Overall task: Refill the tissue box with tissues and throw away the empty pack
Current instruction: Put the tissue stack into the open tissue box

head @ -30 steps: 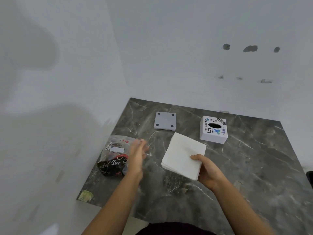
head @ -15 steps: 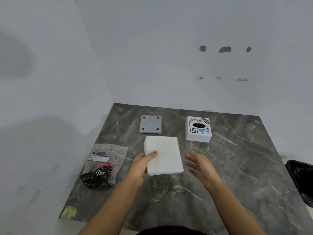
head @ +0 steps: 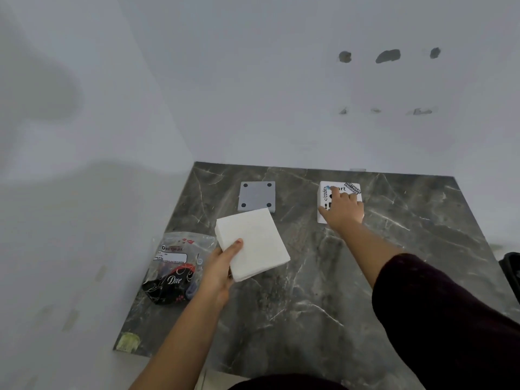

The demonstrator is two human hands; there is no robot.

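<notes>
My left hand grips a thick white stack of tissues by its near left corner, thumb on top, holding it tilted just above the dark marble table. The white tissue box with printed stickers stands at the back right of the table. My right hand lies over the box's top and front, fingers spread across it; whether it grips the box I cannot tell. The flattened plastic tissue pack with dark print lies at the left edge, beside my left wrist.
A grey square plate with a dark dot in each corner lies at the back, just behind the tissue stack. White walls close off the left and back. A black bin shows at the right edge. A yellowish sticker marks the near left corner.
My left hand took over the tissue stack from my right hand. My right hand then moved away from the stack and reached forward onto the tissue box.
</notes>
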